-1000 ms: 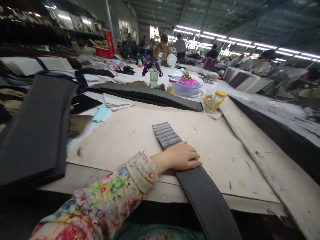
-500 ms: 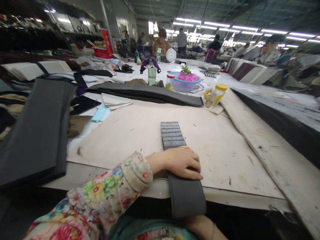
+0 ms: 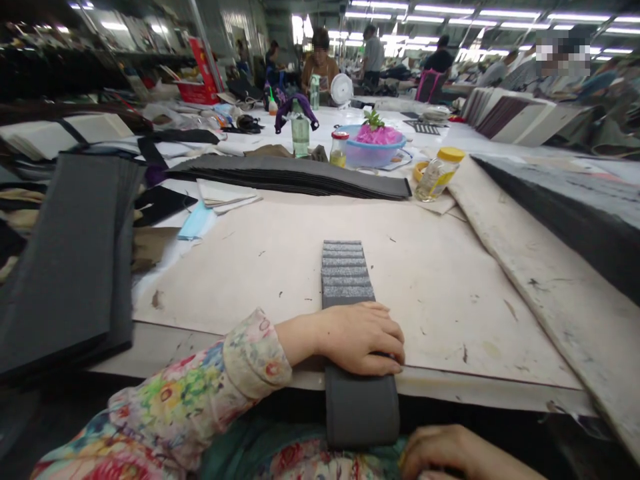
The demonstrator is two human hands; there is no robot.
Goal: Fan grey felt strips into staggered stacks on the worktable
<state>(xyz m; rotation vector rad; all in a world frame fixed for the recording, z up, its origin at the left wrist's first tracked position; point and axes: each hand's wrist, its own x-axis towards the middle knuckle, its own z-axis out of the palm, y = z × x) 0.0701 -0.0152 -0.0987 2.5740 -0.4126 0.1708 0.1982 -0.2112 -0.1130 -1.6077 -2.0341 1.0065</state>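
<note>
A stack of grey felt strips (image 3: 346,272), stepped like a fan, lies on the cream board (image 3: 430,280) in front of me. My left hand (image 3: 363,337) lies palm down across the stack near the table edge, fingers together and curled over the top strip. The strips' near end (image 3: 361,410) hangs over the table edge toward my lap. My right hand (image 3: 453,452) shows at the bottom, below the table edge just right of the hanging end, fingers curled; what it holds, if anything, is hidden.
Dark grey sheets (image 3: 65,267) are piled at the left and another pile (image 3: 295,175) lies across the back. A yellow-lidded jar (image 3: 437,175), a green bottle (image 3: 300,133) and a blue bowl (image 3: 371,150) stand behind. A long dark bench (image 3: 570,207) runs along the right. Other people work farther back.
The long strip that trailed toward me has been drawn in; its end now hangs short over the edge. My left hand slid closer to the edge. My right hand came into view.
</note>
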